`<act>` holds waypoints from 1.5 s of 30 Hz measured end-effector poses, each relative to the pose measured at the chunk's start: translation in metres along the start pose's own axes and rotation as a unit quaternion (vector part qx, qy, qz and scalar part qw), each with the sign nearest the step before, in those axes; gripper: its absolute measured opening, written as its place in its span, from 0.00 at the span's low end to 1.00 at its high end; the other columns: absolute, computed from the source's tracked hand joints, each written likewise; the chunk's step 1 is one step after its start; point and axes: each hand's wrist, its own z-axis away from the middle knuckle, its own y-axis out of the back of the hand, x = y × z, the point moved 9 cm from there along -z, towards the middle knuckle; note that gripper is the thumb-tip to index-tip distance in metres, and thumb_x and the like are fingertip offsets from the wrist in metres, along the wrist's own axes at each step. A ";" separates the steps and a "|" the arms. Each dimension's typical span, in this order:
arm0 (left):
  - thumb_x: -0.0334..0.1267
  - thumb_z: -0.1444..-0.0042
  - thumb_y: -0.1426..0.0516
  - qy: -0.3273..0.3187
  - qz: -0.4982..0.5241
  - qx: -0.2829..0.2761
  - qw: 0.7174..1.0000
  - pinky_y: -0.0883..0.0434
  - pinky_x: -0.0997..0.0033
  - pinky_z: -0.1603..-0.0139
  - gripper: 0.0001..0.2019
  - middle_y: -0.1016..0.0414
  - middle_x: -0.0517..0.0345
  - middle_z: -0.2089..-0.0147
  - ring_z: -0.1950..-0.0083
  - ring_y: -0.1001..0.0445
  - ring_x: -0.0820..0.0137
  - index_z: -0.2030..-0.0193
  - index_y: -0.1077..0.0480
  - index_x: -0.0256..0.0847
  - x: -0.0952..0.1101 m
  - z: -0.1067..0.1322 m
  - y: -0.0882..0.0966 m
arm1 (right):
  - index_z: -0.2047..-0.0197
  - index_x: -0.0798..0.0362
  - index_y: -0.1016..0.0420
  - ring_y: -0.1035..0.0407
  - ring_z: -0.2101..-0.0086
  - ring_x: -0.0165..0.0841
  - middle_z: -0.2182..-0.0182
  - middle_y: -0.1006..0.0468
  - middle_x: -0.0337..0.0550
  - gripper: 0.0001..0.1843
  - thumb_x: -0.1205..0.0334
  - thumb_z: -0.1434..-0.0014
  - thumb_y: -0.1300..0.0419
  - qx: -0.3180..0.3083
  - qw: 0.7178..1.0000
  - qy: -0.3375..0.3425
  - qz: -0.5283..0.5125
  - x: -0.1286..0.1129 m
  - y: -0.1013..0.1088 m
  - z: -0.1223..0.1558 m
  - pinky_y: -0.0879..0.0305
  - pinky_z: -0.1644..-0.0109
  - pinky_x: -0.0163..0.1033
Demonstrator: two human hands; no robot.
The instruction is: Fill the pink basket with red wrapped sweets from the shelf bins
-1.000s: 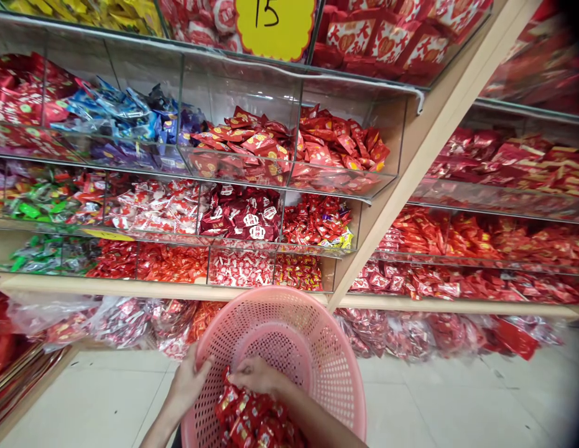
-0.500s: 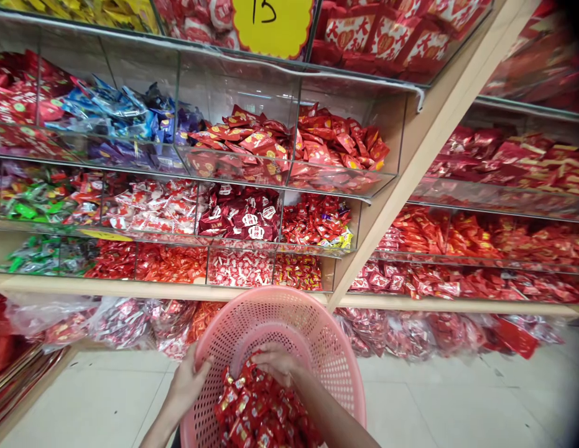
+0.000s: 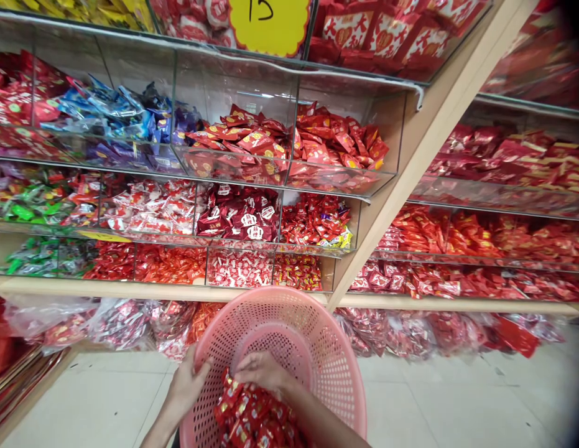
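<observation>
A pink perforated plastic basket (image 3: pixel 333 348) sits low in front of me, tilted so that I see into it. My left hand (image 3: pixel 189 379) grips its left rim, the thumb inside and the fingers outside. Inside lies a heap of red-wrapped candies (image 3: pixel 259 420), gathered toward the near left side. My right hand (image 3: pixel 261 372) is in the basket at the far edge of the heap. Its fingers are bent and close together over the top candies; the fingertips are partly hidden among the wrappers.
Ahead stand wooden shelves (image 3: pixel 377 218) with clear bins of wrapped sweets. A yellow price sign (image 3: pixel 270 28) hangs at the top. Filled plastic bags (image 3: pixel 121 323) lie beneath the bottom shelf on the tiled floor (image 3: pixel 410 404). Flat red items (image 3: pixel 18 386) are stacked at the left.
My right hand has moved a little left and toward me across the candies, its fingers curling in more. My left hand and the basket have stayed in place.
</observation>
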 end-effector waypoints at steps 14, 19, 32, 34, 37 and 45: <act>0.55 0.59 0.45 -0.007 0.002 0.014 1.000 0.30 0.55 0.46 0.28 0.21 0.48 0.57 0.51 0.24 0.56 0.54 0.32 0.38 -0.007 -0.004 0.001 | 0.67 0.51 0.24 0.32 0.63 0.34 0.68 0.24 0.37 0.21 0.57 0.67 0.28 0.037 0.959 0.117 0.254 -0.020 -0.027 0.019 0.38 0.57 0.39; 0.57 0.60 0.45 0.010 -0.006 0.026 1.000 0.33 0.52 0.42 0.29 0.22 0.46 0.53 0.46 0.27 0.53 0.55 0.32 0.38 -0.018 -0.006 -0.001 | 0.56 0.49 0.26 0.33 0.55 0.37 0.57 0.24 0.42 0.18 0.57 0.52 0.35 0.065 0.919 0.218 0.322 -0.115 -0.002 0.059 0.39 0.50 0.42; 0.55 0.58 0.45 0.002 0.005 0.018 1.000 0.34 0.55 0.41 0.28 0.22 0.48 0.52 0.44 0.28 0.54 0.52 0.32 0.39 -0.019 -0.009 -0.006 | 0.44 0.58 0.35 0.39 0.47 0.40 0.48 0.31 0.53 0.22 0.62 0.42 0.44 0.276 0.616 0.328 0.661 -0.396 0.098 0.082 0.43 0.43 0.45; 0.55 0.57 0.46 0.008 0.006 0.012 1.000 0.35 0.56 0.40 0.29 0.24 0.47 0.49 0.44 0.29 0.55 0.51 0.33 0.39 -0.022 -0.010 -0.008 | 0.40 0.60 0.40 0.44 0.42 0.45 0.42 0.37 0.58 0.32 0.58 0.45 0.40 0.257 0.577 0.251 0.734 -0.402 0.104 0.057 0.48 0.39 0.49; 0.55 0.58 0.46 0.012 0.006 0.015 1.000 0.35 0.57 0.40 0.30 0.24 0.47 0.49 0.43 0.29 0.55 0.51 0.33 0.38 -0.029 -0.012 -0.010 | 0.35 0.63 0.48 0.59 0.35 0.48 0.35 0.50 0.62 0.46 0.50 0.50 0.36 0.222 0.568 0.171 0.774 -0.399 0.106 0.023 0.63 0.33 0.52; 0.57 0.61 0.45 0.033 -0.014 0.027 0.999 0.39 0.54 0.36 0.30 0.25 0.47 0.47 0.37 0.37 0.52 0.53 0.32 0.40 -0.047 -0.015 -0.011 | 0.31 0.54 0.60 0.72 0.34 0.55 0.31 0.64 0.55 0.67 0.47 0.67 0.29 0.220 0.565 0.081 0.791 -0.395 0.113 -0.037 0.83 0.36 0.65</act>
